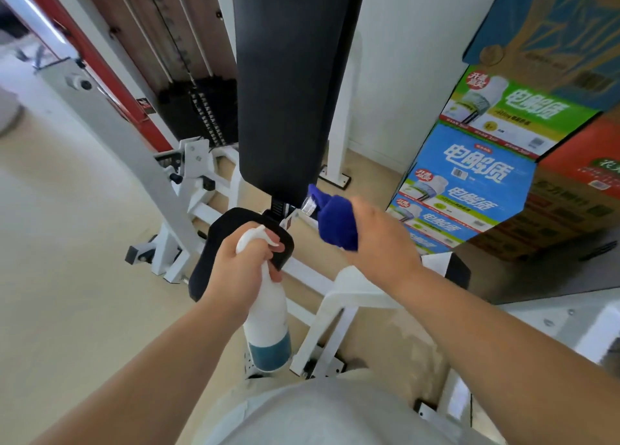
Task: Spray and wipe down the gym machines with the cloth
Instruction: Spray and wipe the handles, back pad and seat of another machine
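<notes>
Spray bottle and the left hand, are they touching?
Touching. The head view shows the left hand wrapped round the neck of the spray bottle, just under its nozzle.

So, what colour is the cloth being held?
The cloth is deep blue, seen in the head view.

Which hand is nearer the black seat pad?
Left. Left hand, gripping the white spray bottle, overlaps the black seat pad; right hand, holding the blue cloth, is off to its right.
</notes>
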